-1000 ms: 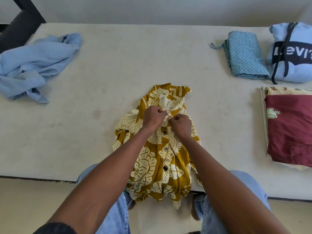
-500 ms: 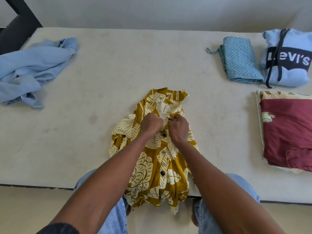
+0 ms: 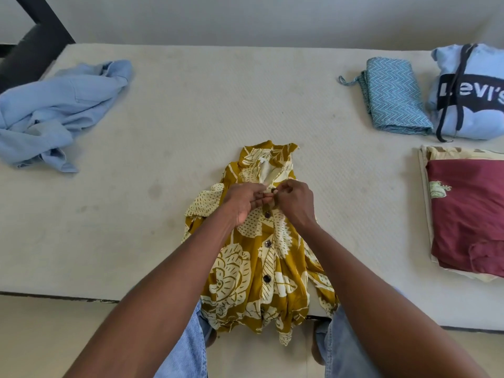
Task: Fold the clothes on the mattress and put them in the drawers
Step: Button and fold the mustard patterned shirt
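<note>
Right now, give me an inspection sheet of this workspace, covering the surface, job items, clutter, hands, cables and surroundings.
Surface: off-white mattress, faint stains left of centre.
Job's things: mustard floral button shirt lying front up, hem hanging over the near edge; crumpled light blue shirt far left, unfolded.
Already folded: teal zigzag cloth, light blue Levi's hoodie, maroon garment on a cream floral cloth, all at right.
Clutter: nothing seen.
Hands: left hand and right hand pinch the shirt's placket at the top button.
Cables: nothing seen.
Surroundings: pale wall behind; dark frame at far left; drawers not in view.
</note>
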